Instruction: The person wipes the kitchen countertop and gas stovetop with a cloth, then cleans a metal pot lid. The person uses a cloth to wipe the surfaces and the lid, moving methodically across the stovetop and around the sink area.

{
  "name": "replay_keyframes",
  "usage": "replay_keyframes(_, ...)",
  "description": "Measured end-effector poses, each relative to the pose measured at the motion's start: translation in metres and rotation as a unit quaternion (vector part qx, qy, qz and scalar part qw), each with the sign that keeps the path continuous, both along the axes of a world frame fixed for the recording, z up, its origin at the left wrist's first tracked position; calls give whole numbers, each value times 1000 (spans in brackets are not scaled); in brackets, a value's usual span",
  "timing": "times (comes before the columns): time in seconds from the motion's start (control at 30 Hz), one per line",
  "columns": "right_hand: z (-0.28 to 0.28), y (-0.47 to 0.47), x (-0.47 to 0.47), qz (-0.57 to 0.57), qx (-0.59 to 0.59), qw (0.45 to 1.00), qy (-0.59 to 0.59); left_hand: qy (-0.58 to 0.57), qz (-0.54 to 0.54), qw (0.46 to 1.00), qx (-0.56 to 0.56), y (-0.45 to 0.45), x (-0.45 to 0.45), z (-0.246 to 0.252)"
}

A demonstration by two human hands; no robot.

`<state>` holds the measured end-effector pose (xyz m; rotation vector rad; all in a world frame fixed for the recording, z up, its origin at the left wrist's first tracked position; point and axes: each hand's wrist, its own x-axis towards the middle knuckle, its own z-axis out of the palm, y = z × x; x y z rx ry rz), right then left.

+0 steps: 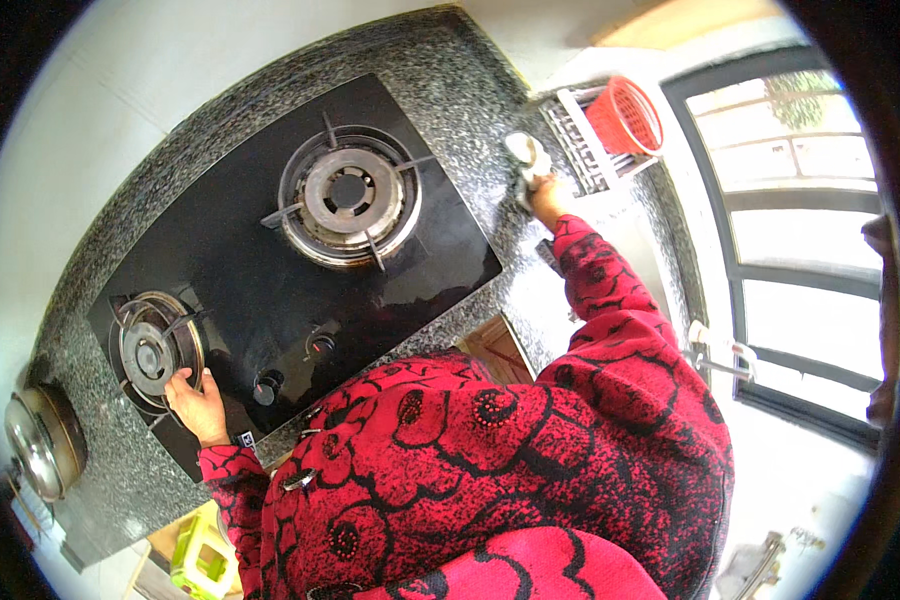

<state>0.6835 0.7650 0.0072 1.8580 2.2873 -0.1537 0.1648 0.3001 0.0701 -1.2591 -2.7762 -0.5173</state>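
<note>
My left hand point(197, 407) is at the front edge of the smaller gas burner point(150, 356), with its thumb and forefinger apart over the burner's rim. Whether the fingertips press on the metal is hard to tell. Stretched out to the right, my right hand point(551, 201) is closed on a crumpled whitish cloth point(529, 152) on the granite counter. Between the two hands lies the black glass hob point(232, 247), whose larger burner point(349, 195) carries a pan support with several prongs. Two control knobs point(268, 387) sit near its front edge.
A red plastic basket point(621, 120) stands in a pale rack point(581, 142) beside the cloth. To the far left is a lidded metal pot point(43, 442) on the granite counter point(450, 90). A lime-green plastic item point(201, 551) is below the counter. A window point(787, 210) and tap point(720, 364) are at right.
</note>
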Motion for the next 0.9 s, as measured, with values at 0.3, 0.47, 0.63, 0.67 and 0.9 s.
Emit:
replay_keyframes(0.3,12,-119,-75,88,61,992,66,-2,-31,1000,-4,-2,-2,4)
replay_keyframes(0.47,-3,-123,-54,64,95,983,141,43,-48,998,-9,-3,2,3)
replay_keyframes(0.63,-10,-143,-31,-61,61,992,88,60,-51,996,-31,-1,5,6)
replay_keyframes(0.67,-11,-146,-29,-85,55,993,68,49,-46,997,-30,0,5,6)
replay_keyframes(0.9,-34,-147,-35,-177,95,956,216,56,-45,997,-27,1,6,6)
